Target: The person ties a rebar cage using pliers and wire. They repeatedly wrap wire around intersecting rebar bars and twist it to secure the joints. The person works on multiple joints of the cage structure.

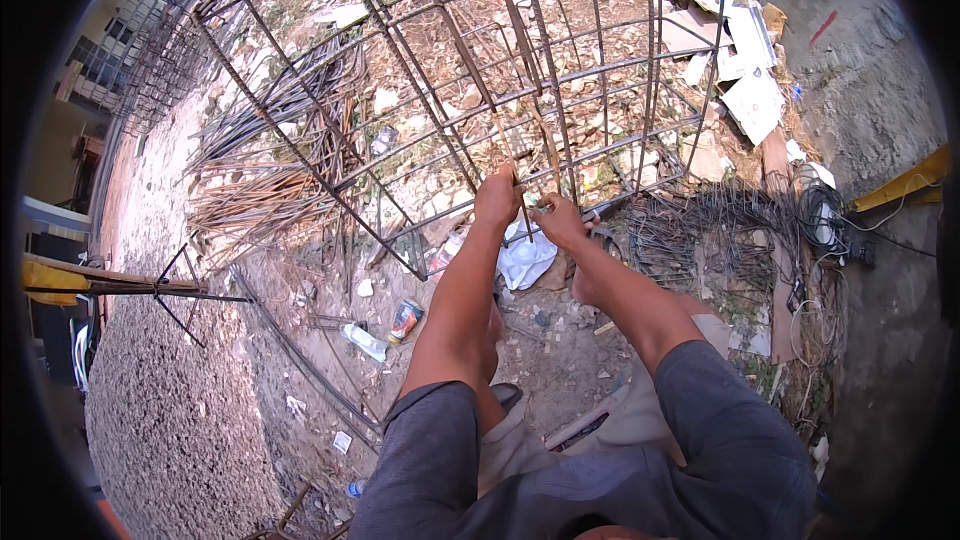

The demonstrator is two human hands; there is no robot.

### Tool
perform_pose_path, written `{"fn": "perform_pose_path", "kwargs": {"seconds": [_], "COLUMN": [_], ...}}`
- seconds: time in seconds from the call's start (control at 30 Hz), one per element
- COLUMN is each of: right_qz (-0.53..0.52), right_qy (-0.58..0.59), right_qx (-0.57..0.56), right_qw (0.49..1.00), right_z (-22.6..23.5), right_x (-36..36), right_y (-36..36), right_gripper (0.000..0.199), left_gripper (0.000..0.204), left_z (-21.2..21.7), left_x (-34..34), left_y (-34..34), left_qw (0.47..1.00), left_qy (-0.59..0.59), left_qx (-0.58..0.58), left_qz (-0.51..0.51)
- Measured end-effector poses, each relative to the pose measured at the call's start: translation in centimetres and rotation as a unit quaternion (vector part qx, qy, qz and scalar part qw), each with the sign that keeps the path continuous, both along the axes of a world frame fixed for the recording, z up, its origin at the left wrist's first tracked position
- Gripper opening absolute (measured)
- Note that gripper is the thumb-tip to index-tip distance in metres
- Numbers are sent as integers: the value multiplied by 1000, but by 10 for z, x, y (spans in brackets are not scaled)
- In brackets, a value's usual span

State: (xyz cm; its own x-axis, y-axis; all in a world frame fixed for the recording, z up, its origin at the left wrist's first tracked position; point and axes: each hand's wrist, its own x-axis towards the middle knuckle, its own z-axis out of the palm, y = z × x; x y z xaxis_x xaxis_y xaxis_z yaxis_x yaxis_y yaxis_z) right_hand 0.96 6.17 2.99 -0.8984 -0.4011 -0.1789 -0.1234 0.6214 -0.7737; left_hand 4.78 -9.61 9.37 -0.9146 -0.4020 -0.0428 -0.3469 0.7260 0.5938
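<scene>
A large cage of rusty steel reinforcing bars lies on the dirt ahead of me. My left hand is closed around one of its long bars at a crossing near the cage's near end. My right hand sits just right of it at the same joint, fingers pinched on something thin that I cannot make out, probably tie wire. Both forearms reach up from the lower edge, with grey sleeves at the bottom.
Loose bars lie piled at left. A tangle of bent wire stirrups lies at right. A white plastic bag, cans and a bottle litter the ground. Broken boards at upper right. A gravel strip runs at left.
</scene>
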Motion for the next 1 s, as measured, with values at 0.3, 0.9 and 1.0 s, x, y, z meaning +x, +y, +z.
{"fn": "perform_pose_path", "kwargs": {"seconds": [0.3,0.9,1.0], "right_qz": [127,112,25], "right_qy": [7,24,75], "right_qx": [26,40,-51], "right_qw": [992,993,996], "right_z": [-16,-7,14], "right_x": [8,-4,8], "right_y": [-20,-11,-6], "right_gripper": [28,34,36], "left_gripper": [29,31,26], "left_z": [1,1,2], "left_x": [1,-4,1], "left_y": [-3,-3,-5], "left_qw": [998,999,998], "left_qy": [-22,-7,-37], "left_qx": [52,36,38], "left_qz": [13,7,15]}}
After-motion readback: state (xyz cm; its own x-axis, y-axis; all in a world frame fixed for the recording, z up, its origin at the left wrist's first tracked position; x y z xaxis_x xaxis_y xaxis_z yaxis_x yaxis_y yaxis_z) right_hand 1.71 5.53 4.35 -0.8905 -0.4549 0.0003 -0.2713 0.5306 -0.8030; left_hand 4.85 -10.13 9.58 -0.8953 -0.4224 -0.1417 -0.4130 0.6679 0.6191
